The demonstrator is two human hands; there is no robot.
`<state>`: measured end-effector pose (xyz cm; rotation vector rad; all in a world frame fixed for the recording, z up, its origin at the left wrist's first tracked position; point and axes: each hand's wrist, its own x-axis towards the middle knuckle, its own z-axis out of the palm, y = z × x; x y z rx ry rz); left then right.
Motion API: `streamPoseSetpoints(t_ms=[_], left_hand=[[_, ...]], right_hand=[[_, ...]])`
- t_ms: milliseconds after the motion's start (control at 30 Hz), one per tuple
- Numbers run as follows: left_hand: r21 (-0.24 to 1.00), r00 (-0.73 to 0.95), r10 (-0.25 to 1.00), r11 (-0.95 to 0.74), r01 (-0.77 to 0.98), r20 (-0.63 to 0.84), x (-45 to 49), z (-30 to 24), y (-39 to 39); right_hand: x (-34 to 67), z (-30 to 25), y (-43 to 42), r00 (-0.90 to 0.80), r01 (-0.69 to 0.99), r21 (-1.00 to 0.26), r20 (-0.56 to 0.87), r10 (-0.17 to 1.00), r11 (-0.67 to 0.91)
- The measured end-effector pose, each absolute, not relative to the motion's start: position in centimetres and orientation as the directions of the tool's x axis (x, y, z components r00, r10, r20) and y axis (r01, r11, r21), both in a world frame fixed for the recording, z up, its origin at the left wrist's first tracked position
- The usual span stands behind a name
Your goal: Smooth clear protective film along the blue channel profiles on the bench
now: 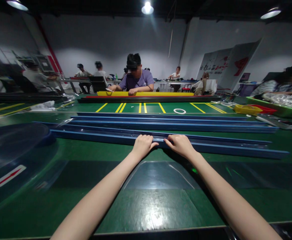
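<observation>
Seemingly steadying the near blue rail (210, 147) on the green table (91, 206), holding its near wall with the curled fingers of left hand (142, 146) and right hand (182, 145). For any shift, keep both grips even.

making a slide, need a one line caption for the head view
Left hand and right hand on a long blue channel lying across a green table.
</observation>
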<state>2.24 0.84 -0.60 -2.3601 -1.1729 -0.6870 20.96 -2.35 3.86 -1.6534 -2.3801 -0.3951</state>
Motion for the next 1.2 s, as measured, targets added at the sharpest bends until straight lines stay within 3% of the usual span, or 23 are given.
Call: streamPoseSetpoints(t_ms=[300,700,967,1200], left_hand=[[-0.148,0.534,0.595,-0.574,0.805,0.601,2.2,-0.4,0.5],[-0.110,0.527,0.676,-0.557,0.823,0.516,2.1,0.3,0.8],[-0.162,0.540,0.617,-0.560,0.812,0.572,2.1,-0.2,0.5],[-0.158,0.544,0.600,-0.574,0.804,0.587,2.1,0.0,0.3]], right_hand=[[20.8,3.9,-2.4,-0.342,0.940,0.111,0.329,0.881,0.323],[20.7,3.9,-2.5,-0.341,0.940,0.118,0.310,0.888,0.320],[21.0,3.5,-2.3,-0.343,0.939,0.104,0.335,0.878,0.327],[21.5,2.6,-1.6,-0.355,0.929,0.114,0.543,0.761,0.351]])
